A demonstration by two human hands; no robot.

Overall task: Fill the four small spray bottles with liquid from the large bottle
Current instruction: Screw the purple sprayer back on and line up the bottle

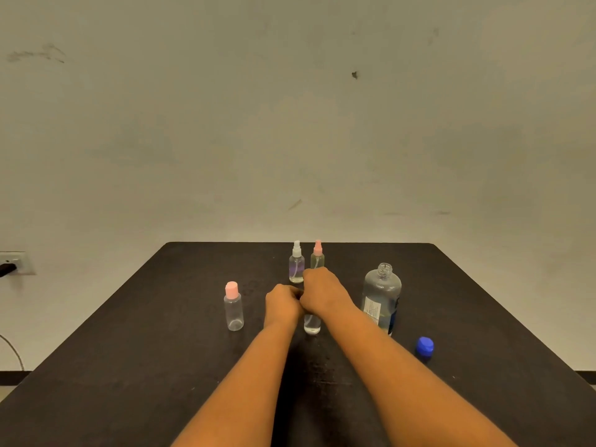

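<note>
A small clear bottle [312,324] stands at the table's middle; only its lower part shows under my hands. My left hand [283,303] grips its body. My right hand [324,290] is curled over its top, which is hidden. A pink-capped small bottle [233,307] stands to the left. Behind my hands stand two spray bottles, one with a white sprayer [296,263] and one with a pink sprayer [317,254]. The large clear bottle [382,296] stands uncapped on the right. Its blue cap [424,346] lies in front of it.
The dark table [129,366] runs back to a pale wall. A wall outlet with a black plug [11,264] sits at the far left, off the table.
</note>
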